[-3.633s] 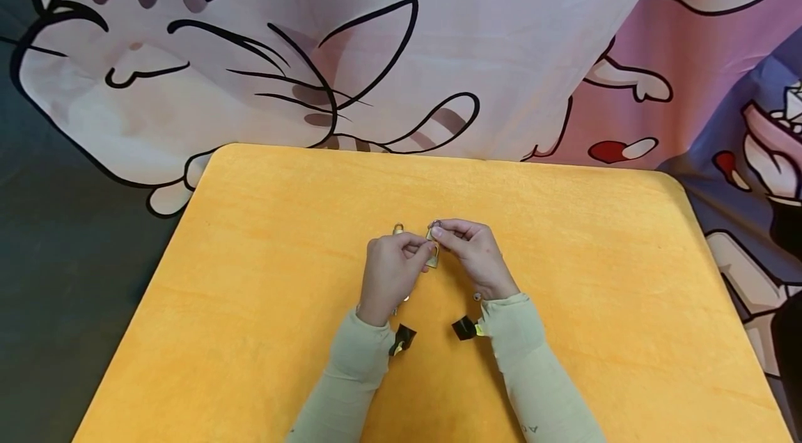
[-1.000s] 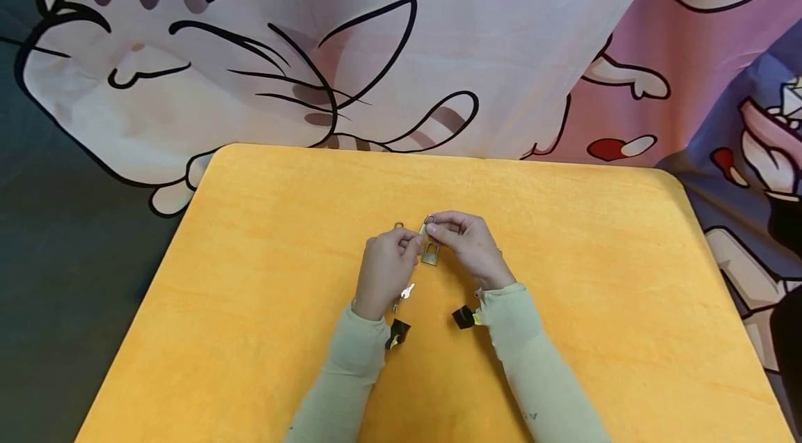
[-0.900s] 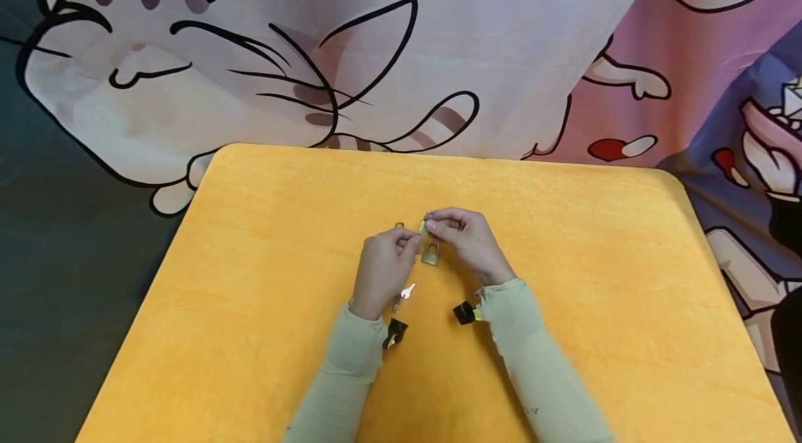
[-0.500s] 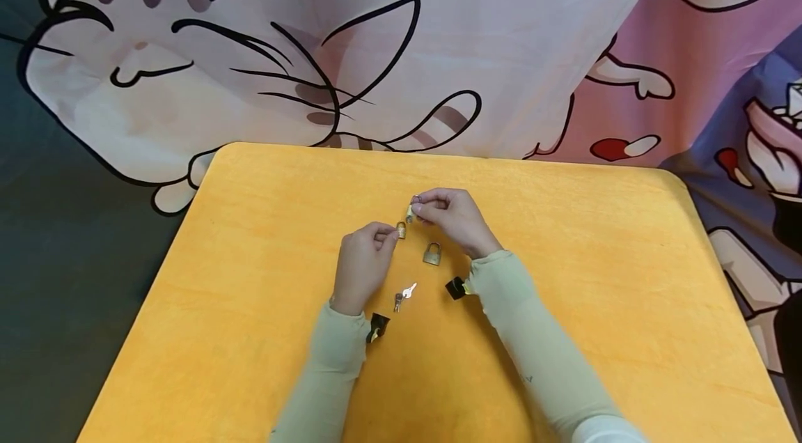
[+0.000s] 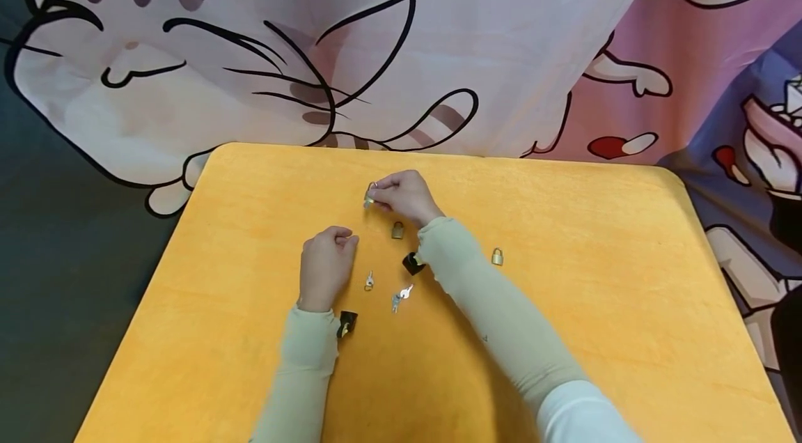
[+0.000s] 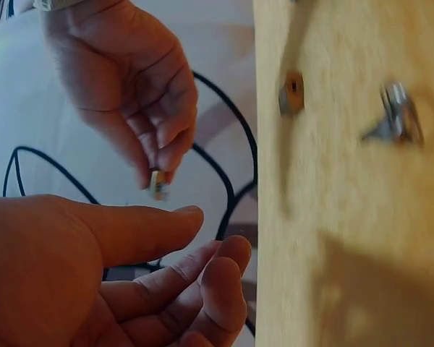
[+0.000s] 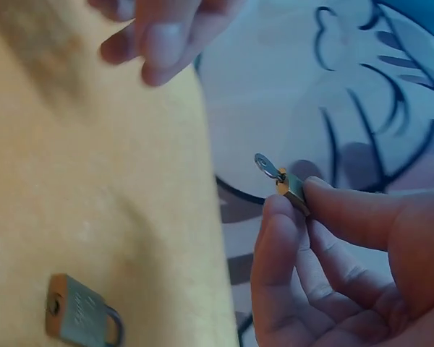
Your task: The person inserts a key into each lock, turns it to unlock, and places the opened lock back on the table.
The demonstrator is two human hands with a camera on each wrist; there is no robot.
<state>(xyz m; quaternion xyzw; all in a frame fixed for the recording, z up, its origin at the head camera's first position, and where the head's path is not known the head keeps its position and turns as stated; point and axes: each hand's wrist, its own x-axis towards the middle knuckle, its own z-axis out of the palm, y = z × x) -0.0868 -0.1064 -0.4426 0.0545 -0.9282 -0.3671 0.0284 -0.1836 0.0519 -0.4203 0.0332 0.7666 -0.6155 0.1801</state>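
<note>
My right hand (image 5: 407,196) is raised past the middle of the table and pinches a small brass padlock (image 5: 369,198) between thumb and fingers. A key (image 7: 266,165) sticks out of the padlock's end in the right wrist view. My left hand (image 5: 326,265) is lower and to the left, its thumb extended and fingers loosely bent, with nothing in them in the left wrist view. Closest below the right hand, another padlock (image 5: 397,230) lies on the table. A small key on a ring (image 5: 369,281) rests to the right of the left hand.
A pair of keys (image 5: 402,297) lies nearer the front, and a further padlock (image 5: 498,257) is right of the right sleeve. Black pieces (image 5: 413,263) are fixed at both cuffs. The yellow table (image 5: 595,304) ends at a curtain printed with a cat (image 5: 269,115).
Both hands were together at the padlock; the left has let go and moved left. The right has carried it left and farther back. Its sleeve now covers where one padlock lay.
</note>
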